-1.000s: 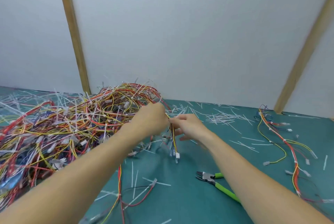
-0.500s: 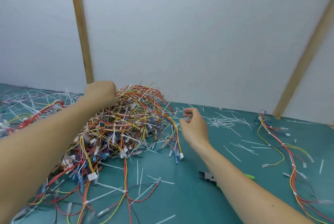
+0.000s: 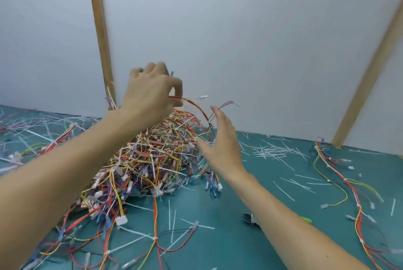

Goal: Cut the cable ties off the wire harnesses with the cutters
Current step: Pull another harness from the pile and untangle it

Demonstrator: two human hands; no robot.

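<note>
The left hand (image 3: 150, 93) was raised above the harness pile (image 3: 152, 156), its fingers curled round a red-and-orange harness (image 3: 196, 106) that arched out of the heap toward the right. The right hand (image 3: 220, 145) hung beside the pile with fingers spread and straight, grasping nothing, close to that lifted harness. The cutters (image 3: 250, 218) lay on the green worktop (image 3: 229, 243), mostly hidden under the right forearm, a bit of green handle showing on the far side. Cut ties (image 3: 272, 152) littered the worktop, and a loose harness (image 3: 340, 178) trailed along the right.
</note>
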